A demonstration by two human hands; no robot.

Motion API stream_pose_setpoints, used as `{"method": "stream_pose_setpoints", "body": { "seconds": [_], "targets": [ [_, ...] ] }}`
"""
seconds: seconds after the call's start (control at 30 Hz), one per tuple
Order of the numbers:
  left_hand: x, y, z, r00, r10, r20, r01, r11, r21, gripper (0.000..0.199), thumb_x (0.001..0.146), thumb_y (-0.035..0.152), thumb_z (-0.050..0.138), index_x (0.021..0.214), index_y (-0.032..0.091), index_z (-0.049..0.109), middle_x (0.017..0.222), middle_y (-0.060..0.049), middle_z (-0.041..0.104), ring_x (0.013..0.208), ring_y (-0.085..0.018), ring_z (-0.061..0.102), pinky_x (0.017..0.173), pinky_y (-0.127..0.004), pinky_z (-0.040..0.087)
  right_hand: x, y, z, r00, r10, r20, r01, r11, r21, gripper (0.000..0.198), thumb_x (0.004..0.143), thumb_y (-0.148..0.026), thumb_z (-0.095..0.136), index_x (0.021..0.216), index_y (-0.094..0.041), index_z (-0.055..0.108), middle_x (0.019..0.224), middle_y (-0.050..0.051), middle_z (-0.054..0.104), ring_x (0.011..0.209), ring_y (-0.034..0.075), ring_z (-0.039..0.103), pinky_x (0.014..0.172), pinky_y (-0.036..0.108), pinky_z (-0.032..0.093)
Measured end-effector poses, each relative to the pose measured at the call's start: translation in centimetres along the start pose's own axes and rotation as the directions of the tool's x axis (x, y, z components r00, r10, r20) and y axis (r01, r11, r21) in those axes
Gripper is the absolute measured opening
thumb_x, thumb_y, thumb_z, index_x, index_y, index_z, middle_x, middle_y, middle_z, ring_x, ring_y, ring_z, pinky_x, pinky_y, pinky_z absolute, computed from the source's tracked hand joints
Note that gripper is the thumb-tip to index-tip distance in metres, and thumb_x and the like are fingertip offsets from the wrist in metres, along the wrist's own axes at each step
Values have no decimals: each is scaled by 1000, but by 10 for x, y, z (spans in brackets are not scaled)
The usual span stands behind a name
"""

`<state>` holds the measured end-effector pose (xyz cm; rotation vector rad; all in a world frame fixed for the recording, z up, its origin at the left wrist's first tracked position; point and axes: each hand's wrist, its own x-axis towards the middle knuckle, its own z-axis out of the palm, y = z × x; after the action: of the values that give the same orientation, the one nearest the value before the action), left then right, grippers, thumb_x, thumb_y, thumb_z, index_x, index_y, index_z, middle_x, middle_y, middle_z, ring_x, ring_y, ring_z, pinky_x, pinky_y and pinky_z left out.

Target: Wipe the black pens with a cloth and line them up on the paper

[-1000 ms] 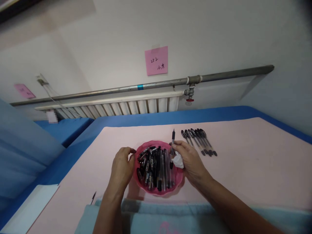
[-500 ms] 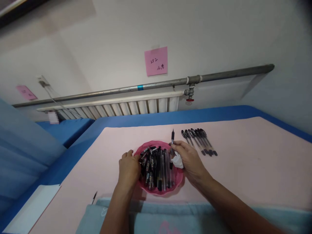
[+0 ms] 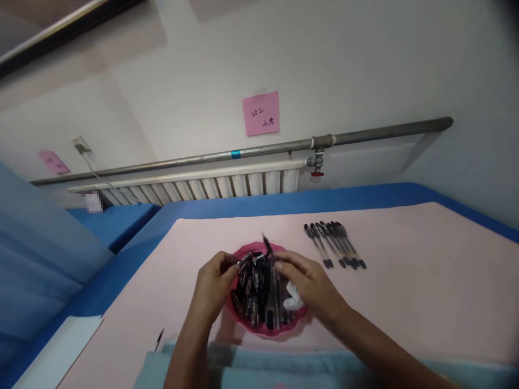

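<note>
A pink scalloped basket (image 3: 270, 333) holds several black pen caps (image 3: 254, 310) and clear-barrelled pens (image 3: 275, 302). My left hand (image 3: 214, 283) is closed at the basket's left rim, thumb and fingers pinching a black pen cap (image 3: 244, 262). Over the basket's right side, my right hand (image 3: 312, 283) grips an uncapped pen (image 3: 267, 243), blurred, its tip pointing up and to the left. A crumpled white tissue (image 3: 292, 297) is tucked under the same hand. The pen and the cap are apart.
Several capped pens (image 3: 334, 243) lie in a row on the pink table cover (image 3: 405, 286), right of the basket. A single pen (image 3: 159, 339) lies near the front edge. White paper (image 3: 60, 351) is at the left. A radiator (image 3: 211, 186) and pipe (image 3: 275, 147) run along the wall.
My left hand has pinched a pen cap at the basket's edge. My right hand has brought the pen leftward, tilting its tip to the left. The view has shifted slightly.
</note>
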<state>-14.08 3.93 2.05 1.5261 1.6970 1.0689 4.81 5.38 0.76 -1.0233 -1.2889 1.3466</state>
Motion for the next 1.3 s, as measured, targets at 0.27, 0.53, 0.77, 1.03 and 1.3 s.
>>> {"method": "stream_pose_setpoints", "body": {
  "seconds": [0.27,0.53,0.77,1.03,1.3],
  "targets": [
    [-5,7,-11,979,-43,201,152,808,-569,14,66,21,69,76,14,64,70,1,62,63,-8,53,64,-21,40,-6,-8,3,939,-173,297,265,915,-303,23,79,-20,55,94,-25,72,93,1,71,86,19,65,83,34,51],
    [-6,5,-15,978,-47,204,165,773,-612,12,66,19,70,76,14,66,68,1,61,62,-8,51,63,-20,39,-4,-5,-1,909,-222,353,342,881,-328,21,81,-19,54,92,-25,70,96,1,71,89,19,65,81,32,52],
    [-5,4,-17,980,-52,190,157,789,-594,12,67,18,69,77,15,66,68,1,60,62,-8,50,64,-21,38,-4,-4,-2,898,-250,363,383,850,-361,20,80,-19,55,93,-24,69,93,1,71,86,18,66,81,35,53],
    [-8,6,-24,968,-39,247,162,850,-502,10,68,18,67,78,15,68,69,1,60,65,-8,49,65,-22,38,-3,-6,-5,861,-284,422,473,753,-457,22,78,-14,55,94,-23,68,90,2,71,80,17,66,73,33,54],
    [-7,9,-21,961,-88,261,217,826,-520,14,66,21,70,77,13,69,68,0,62,63,-8,52,65,-21,41,-6,-5,-3,799,-369,475,598,578,-556,22,81,-15,52,96,-21,66,86,2,71,76,17,64,69,31,51]
  ]
}}
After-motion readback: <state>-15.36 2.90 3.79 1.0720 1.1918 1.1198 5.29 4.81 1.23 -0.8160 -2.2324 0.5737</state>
